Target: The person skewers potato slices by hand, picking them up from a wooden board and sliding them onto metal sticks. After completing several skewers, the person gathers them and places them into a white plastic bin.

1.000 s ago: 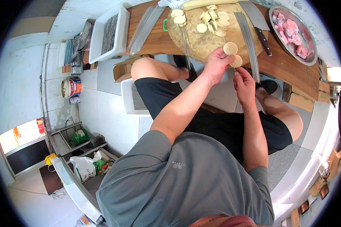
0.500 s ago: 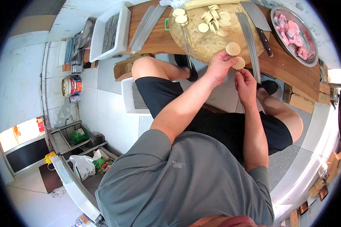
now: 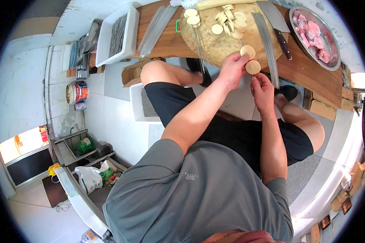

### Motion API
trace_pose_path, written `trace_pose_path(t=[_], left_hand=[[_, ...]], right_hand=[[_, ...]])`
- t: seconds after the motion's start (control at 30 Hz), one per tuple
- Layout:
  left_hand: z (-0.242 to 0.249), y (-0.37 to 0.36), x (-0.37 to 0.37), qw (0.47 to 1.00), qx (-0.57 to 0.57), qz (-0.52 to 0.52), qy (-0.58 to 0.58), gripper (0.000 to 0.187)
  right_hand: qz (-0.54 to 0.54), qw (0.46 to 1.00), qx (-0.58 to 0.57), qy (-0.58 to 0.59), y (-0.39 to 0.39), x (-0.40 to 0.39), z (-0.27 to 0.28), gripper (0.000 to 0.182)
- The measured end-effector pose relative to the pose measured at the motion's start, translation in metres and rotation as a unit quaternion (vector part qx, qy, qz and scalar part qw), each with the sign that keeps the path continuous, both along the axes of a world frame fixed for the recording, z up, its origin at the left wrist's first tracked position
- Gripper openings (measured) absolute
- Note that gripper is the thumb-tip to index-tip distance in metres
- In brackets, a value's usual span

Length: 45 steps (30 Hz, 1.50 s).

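Observation:
Two round pale slices sit one above the other on a thin skewer, over the front edge of the round wooden board. My left hand pinches the slices at their left side, the upper slice and the lower slice. Just below them, my right hand has its fingertips closed on the skewer. More slices lie in a loose pile on the board. Left of the pile, skewers carry slices at their far ends. A bundle of bare skewers lies to the right.
A cleaver rests right of the bundle, beside a metal bowl of raw meat. A long dough roll lies at the back. At the left are a plastic-wrapped skewer bundle and a white bin of skewers.
The two slices have shifted slightly left and up with my left hand, and the lower one faces the camera more. My right hand has barely moved.

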<state>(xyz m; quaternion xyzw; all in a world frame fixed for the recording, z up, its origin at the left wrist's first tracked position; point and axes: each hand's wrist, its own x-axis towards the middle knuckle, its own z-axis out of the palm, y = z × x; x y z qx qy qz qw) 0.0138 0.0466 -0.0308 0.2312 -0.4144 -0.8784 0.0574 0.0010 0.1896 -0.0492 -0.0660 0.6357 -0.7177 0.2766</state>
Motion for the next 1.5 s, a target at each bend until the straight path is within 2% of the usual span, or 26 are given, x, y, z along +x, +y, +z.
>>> trace_pose_path(t=[0.63, 0.83, 0.93, 0.97, 1.1, 1.27, 1.37, 1.4, 1.5], left_hand=[[-0.001, 0.004, 0.003, 1.0, 0.016, -0.027, -0.006, 0.027], [-0.007, 0.008, 0.008, 0.999, 0.027, -0.032, -0.017, 0.025], [0.001, 0.002, 0.008, 0.999, 0.036, 0.006, -0.023, 0.025], [0.003, -0.002, 0.01, 0.999, 0.041, 0.021, -0.027, 0.025], [-0.003, -0.026, 0.017, 0.998, 0.052, 0.025, -0.026, 0.025], [-0.007, -0.044, 0.026, 0.997, 0.066, 0.021, -0.036, 0.026], [-0.003, -0.047, 0.031, 0.992, 0.094, 0.062, -0.051, 0.025], [-0.005, -0.05, 0.032, 0.993, 0.092, 0.054, -0.054, 0.025], [-0.012, -0.054, 0.037, 0.994, 0.082, 0.041, -0.064, 0.024]], right_hand=[[-0.002, 1.0, -0.022, -0.023, -0.002, 0.001, -0.002, 0.015], [0.028, 0.999, 0.032, -0.031, -0.001, 0.001, 0.001, 0.016], [0.005, 0.985, 0.125, 0.12, 0.003, -0.005, 0.003, 0.02], [-0.029, 0.962, 0.181, 0.202, 0.009, -0.015, -0.004, 0.024], [-0.11, 0.863, 0.366, 0.331, 0.02, -0.068, 0.023, 0.026], [0.018, 0.823, 0.522, 0.226, 0.016, -0.109, 0.015, 0.035], [0.009, 0.838, 0.495, 0.231, 0.013, -0.114, -0.001, 0.033], [-0.002, 0.849, 0.476, 0.229, 0.011, -0.113, 0.0, 0.032], [-0.012, 0.84, 0.486, 0.24, 0.01, -0.11, 0.005, 0.031]])
